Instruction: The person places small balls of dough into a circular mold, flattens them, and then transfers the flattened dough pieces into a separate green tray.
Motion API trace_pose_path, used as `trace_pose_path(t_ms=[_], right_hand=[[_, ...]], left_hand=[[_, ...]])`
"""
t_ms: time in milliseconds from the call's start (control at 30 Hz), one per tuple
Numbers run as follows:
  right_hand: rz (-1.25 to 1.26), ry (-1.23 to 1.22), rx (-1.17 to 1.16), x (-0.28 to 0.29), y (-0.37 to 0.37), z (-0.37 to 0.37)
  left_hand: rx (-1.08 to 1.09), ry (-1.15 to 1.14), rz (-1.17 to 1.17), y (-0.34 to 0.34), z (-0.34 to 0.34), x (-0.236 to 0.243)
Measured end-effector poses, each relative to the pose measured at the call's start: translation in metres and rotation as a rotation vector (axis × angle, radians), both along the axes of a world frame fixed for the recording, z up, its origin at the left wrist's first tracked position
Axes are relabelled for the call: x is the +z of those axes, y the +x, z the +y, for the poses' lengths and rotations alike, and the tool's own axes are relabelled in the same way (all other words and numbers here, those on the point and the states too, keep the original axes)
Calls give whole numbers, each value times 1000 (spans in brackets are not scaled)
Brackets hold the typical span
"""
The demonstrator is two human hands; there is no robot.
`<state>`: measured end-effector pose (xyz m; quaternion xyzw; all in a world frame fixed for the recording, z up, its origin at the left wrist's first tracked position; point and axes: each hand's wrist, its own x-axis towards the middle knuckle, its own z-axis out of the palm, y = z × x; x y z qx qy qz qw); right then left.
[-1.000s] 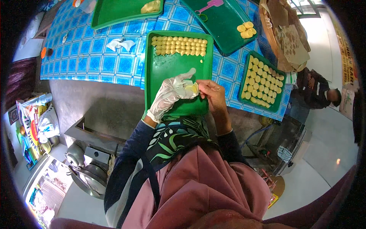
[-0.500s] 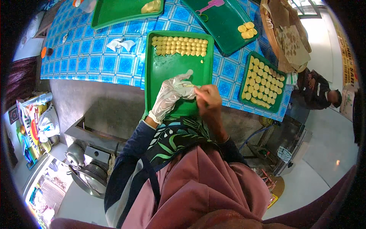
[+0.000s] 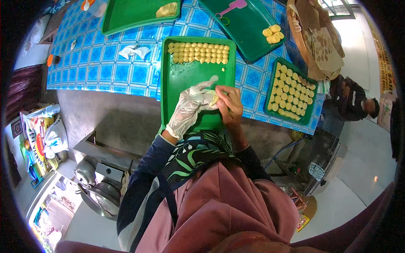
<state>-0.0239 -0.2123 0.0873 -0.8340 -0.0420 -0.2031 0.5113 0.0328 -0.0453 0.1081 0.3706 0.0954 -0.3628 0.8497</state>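
A loose whitish plastic glove covers my left hand (image 3: 190,105), which is closed round a small bit of pale yellow dough (image 3: 214,100). One glove fingertip sticks out toward the far side. My bare right hand (image 3: 231,105) meets it from the right, its thumb and fingers pinching at the same dough; most of the bit is hidden by the fingers. Both hands are above the near half of a green tray (image 3: 185,78). Rows of small pointed yellow dough balls (image 3: 198,52) fill that tray's far end, with one tiny crumb (image 3: 223,69) below them.
Another green tray (image 3: 126,19) holds a dough lump (image 3: 166,10). A third tray (image 3: 249,46) carries a pink scraper (image 3: 232,6) and several dough pieces (image 3: 273,33). Flat round pieces fill the right tray (image 3: 270,110). A crumpled white cloth (image 3: 134,52) lies on the blue checked tablecloth (image 3: 97,71).
My right hand has come round so its thumb and fingers show more plainly at the dough. The yellow bit between the hands is now more visible. The left hand has barely shifted.
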Motion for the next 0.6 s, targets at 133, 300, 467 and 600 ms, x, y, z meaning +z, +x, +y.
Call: trace_pose_path(t_ms=[133,300,467,600], right_hand=[[77,131,-71,-9,-4,7],[50,19,-195,-18,-6,-9],[-239,-462,-69,11,2,-42],[-309,-408,-93,8,-4,-65]], left_hand=[[-12,-16,-5,1,-2,6],[-102,98,-121,3,-24,22],[11,112,-127,-1,-44,29],[36,-19,-100,-11,-65,15]])
